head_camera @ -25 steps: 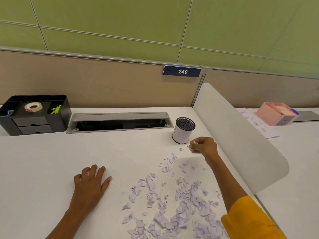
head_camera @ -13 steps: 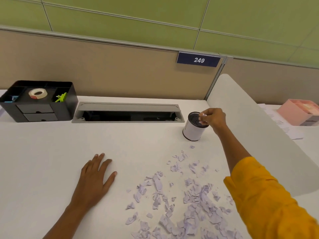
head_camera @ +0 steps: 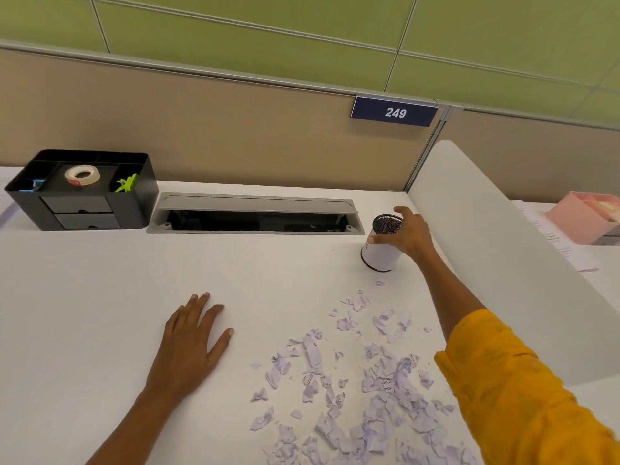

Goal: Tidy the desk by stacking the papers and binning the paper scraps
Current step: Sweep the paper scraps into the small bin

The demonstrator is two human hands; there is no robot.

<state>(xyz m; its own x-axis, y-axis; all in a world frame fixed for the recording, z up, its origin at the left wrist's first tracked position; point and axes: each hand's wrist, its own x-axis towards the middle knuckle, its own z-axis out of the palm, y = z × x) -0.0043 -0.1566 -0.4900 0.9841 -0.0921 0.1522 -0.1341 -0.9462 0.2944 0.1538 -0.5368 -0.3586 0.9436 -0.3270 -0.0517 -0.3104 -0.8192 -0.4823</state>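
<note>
White-sided and mesh-lined, the small bin (head_camera: 382,245) stands upright at the far right of the counter (head_camera: 100,313), and the right hand (head_camera: 407,234) has its grip around it: fingers curled over the far rim and side, thumb across the near wall. From that grip the paper scraps (head_camera: 352,391) lie back toward the person and slightly left, a loose scatter that starts with one stray bit just below the bin's base and thickens toward the near edge of the counter, beside the yellow sleeve (head_camera: 523,397). The bin's long axis is vertical, its mouth facing up, so the scraps sit well apart from the opening and lower than it. My reading is that the next move turns on closing that gap, likely by drawing the bin nearer to the heap. The left hand (head_camera: 191,344) rests flat on the counter, fingers spread and holding nothing, just left of the scatter and nearer to its bulk than the right one is. No loose sheets show on this counter; some printed papers (head_camera: 557,243) lie beyond the grey divider (head_camera: 503,246).
</note>
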